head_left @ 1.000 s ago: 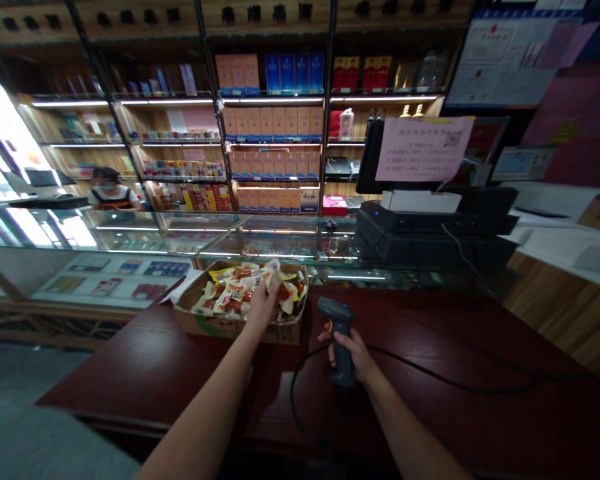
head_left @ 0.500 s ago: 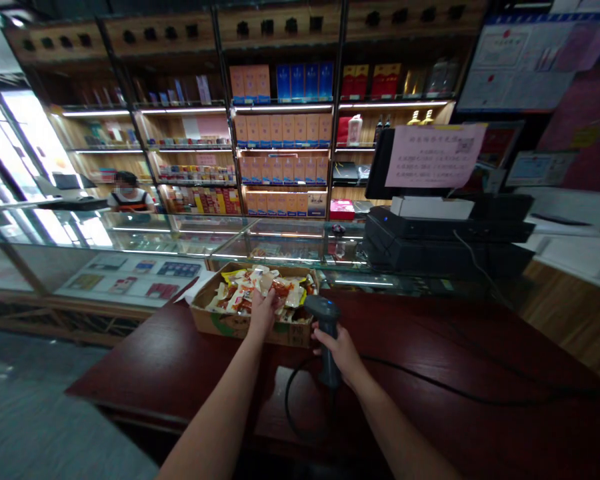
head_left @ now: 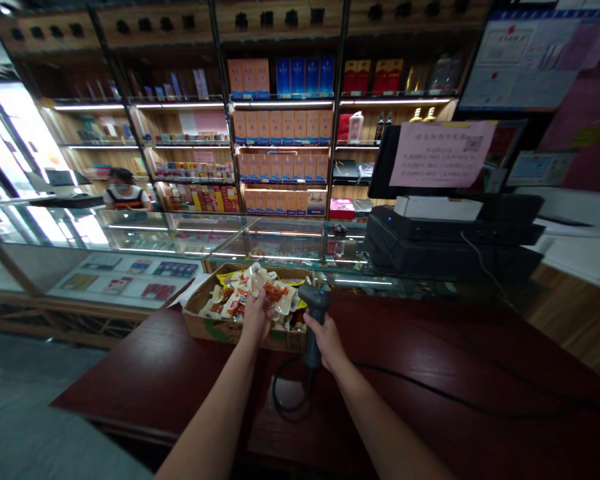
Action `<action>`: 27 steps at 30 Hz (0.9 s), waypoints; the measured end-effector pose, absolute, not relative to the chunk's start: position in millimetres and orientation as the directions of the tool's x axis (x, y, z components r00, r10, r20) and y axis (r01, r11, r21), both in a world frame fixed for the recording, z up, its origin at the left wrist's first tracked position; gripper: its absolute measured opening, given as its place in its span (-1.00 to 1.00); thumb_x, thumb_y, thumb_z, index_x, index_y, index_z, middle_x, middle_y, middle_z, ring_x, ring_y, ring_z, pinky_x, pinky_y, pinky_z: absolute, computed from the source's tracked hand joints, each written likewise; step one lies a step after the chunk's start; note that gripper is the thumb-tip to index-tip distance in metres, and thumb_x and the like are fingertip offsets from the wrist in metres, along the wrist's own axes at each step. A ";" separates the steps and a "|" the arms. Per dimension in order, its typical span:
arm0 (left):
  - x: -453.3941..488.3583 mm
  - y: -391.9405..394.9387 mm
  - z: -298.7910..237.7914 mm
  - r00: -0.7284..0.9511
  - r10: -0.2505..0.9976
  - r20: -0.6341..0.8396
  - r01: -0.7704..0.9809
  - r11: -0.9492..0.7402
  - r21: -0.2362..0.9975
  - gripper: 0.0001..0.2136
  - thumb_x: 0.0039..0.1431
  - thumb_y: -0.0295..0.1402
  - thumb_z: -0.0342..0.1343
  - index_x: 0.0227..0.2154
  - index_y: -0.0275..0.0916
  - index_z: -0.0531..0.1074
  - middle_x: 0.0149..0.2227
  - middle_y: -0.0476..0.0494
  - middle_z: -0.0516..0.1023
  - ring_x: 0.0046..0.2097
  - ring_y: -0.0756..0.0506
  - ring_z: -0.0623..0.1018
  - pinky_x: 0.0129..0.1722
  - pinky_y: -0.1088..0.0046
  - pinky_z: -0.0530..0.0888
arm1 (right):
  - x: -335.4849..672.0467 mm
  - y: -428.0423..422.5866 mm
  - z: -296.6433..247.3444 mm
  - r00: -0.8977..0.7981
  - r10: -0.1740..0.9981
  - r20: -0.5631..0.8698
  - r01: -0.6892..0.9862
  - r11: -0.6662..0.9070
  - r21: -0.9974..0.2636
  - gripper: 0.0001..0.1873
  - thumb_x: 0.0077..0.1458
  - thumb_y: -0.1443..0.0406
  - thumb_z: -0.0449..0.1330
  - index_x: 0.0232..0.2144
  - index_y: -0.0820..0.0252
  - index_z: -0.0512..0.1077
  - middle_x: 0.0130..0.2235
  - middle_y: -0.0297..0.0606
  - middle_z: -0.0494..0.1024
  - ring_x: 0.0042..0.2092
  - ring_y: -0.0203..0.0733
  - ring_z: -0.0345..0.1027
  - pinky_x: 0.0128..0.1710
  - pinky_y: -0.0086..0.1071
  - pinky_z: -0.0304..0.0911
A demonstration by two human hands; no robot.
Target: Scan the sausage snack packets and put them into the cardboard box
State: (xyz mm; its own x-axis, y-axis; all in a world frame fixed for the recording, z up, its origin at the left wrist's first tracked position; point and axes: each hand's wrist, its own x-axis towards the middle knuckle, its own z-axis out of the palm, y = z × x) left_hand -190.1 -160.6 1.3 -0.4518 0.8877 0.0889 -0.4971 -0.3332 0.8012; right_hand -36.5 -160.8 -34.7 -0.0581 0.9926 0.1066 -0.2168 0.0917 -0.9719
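A shop's three bays of lit wooden shelves (head_left: 280,127), packed with boxed goods, rise behind a glass display case (head_left: 180,230). One person (head_left: 125,198) stands beyond that case, towards its far left end. On the near side of the case runs a dark red counter (head_left: 130,393). Right of the case's middle, a black till stack (head_left: 450,247) sits below a pink paper notice (head_left: 443,155), whose print is too small to read.

One open cardboard box (head_left: 205,327) rests on the counter against the case, heaped with clear snack packets (head_left: 245,300) too overlapped to count. The left hand (head_left: 255,319) grips one packet (head_left: 275,298) in a narrow pinch above the box, hiding part of it. Just beside the box, the right hand (head_left: 327,341) wraps firmly around a corded barcode scanner (head_left: 313,327), whose black cable (head_left: 285,400) loops onto the counter.
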 end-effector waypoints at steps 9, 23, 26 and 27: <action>-195.4 -164.5 -1.6 -0.331 0.931 0.156 -0.458 -0.303 0.835 -0.54 -0.25 -0.35 0.33 -0.21 -0.26 0.35 -0.30 -0.09 0.55 -0.29 -0.08 0.56 -0.22 0.33 0.49 | -20.5 -170.6 -19.2 -0.038 0.987 0.154 -0.219 0.142 -0.965 -0.66 -0.18 0.16 0.31 -0.33 0.24 0.49 -0.32 -0.24 0.57 -0.23 -0.11 0.42 -0.16 -0.33 0.26; -204.6 -160.2 -17.0 -0.091 0.975 0.203 -0.193 -0.217 0.957 -0.67 -0.24 -0.30 0.33 -0.33 -0.27 0.50 -0.29 -0.13 0.57 -0.23 -0.10 0.52 -0.11 0.32 0.41 | 4.2 -211.0 26.1 -0.231 0.965 0.122 -0.263 0.058 -0.963 -0.67 -0.11 0.14 0.25 -0.34 0.25 0.33 -0.63 -0.48 0.36 -0.71 -0.39 0.19 -0.75 -0.52 0.18; -204.5 -160.3 -15.9 -0.085 0.973 0.214 -0.156 -0.225 0.962 -0.71 -0.24 -0.32 0.33 -0.37 -0.26 0.52 -0.33 -0.12 0.57 -0.26 -0.09 0.51 -0.13 0.34 0.41 | 4.5 -210.9 25.4 -0.241 0.962 0.128 -0.266 0.062 -0.962 -0.68 -0.11 0.15 0.25 -0.37 0.25 0.33 -0.64 -0.48 0.35 -0.71 -0.39 0.19 -0.76 -0.52 0.17; -204.1 -160.4 -15.4 -0.085 0.974 0.212 -0.148 -0.223 0.964 -0.72 -0.24 -0.32 0.33 -0.38 -0.27 0.52 -0.35 -0.12 0.57 -0.27 -0.08 0.51 -0.13 0.35 0.41 | 4.1 -210.9 25.3 -0.249 0.960 0.129 -0.271 0.059 -0.961 -0.69 -0.11 0.15 0.25 -0.37 0.25 0.33 -0.65 -0.48 0.35 -0.72 -0.39 0.19 -0.76 -0.52 0.16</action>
